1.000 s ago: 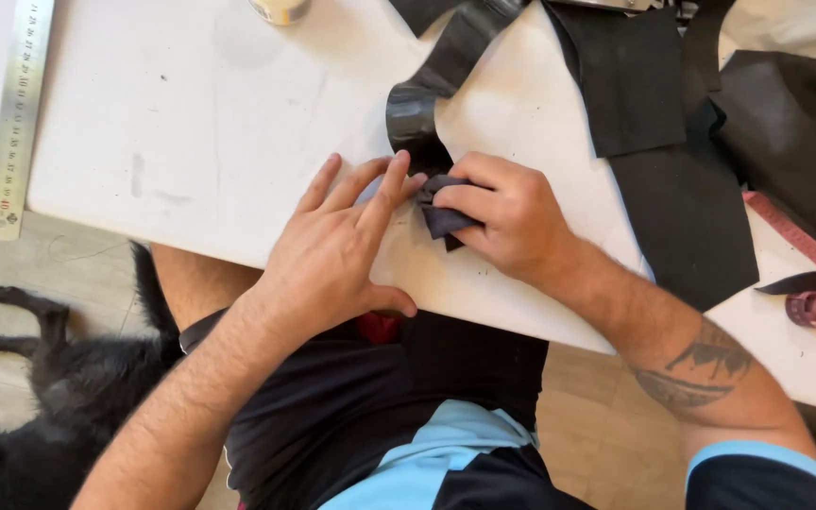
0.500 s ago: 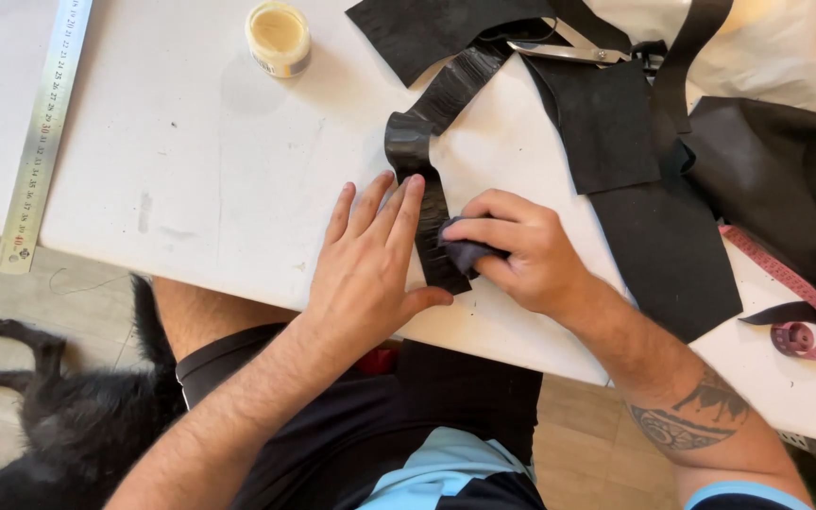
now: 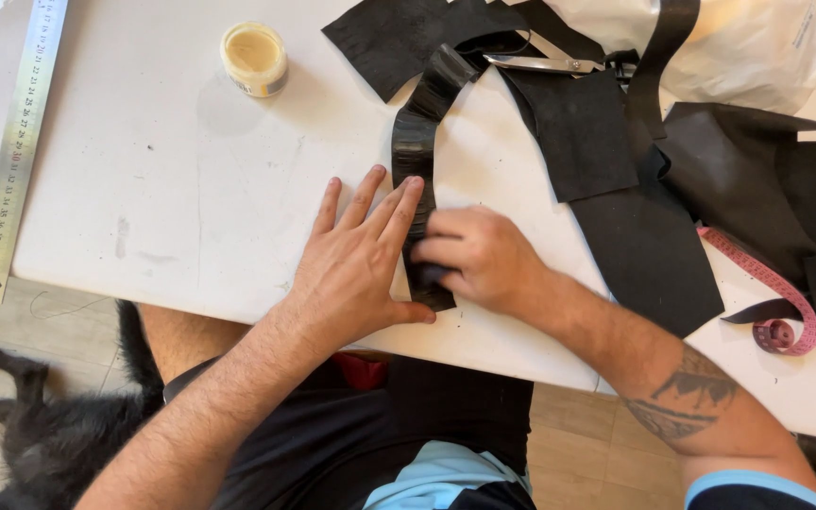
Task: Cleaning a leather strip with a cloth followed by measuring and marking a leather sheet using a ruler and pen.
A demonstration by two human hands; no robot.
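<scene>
A long glossy black leather strip (image 3: pixel 416 146) lies on the white table (image 3: pixel 191 189), running from the near edge up toward the back. My left hand (image 3: pixel 356 264) lies flat with fingers spread, pressing along the strip's left side. My right hand (image 3: pixel 474 257) is closed over the strip's near end; a dark cloth seen in it earlier is mostly hidden under the fingers now.
A small round jar (image 3: pixel 253 59) of pale paste stands at the back left. A steel ruler (image 3: pixel 11 151) lies at the left edge. Black leather pieces (image 3: pixel 578 132), scissors (image 3: pixel 545 64), a pink tape measure (image 3: pixel 776 302) and a white bag (image 3: pixel 739 47) crowd the right. A black dog (image 3: pixel 40 434) lies on the floor.
The strip has been laid straighter toward the near edge. My right hand slid down and left with the cloth onto the strip's near end; my left hand flattened beside it.
</scene>
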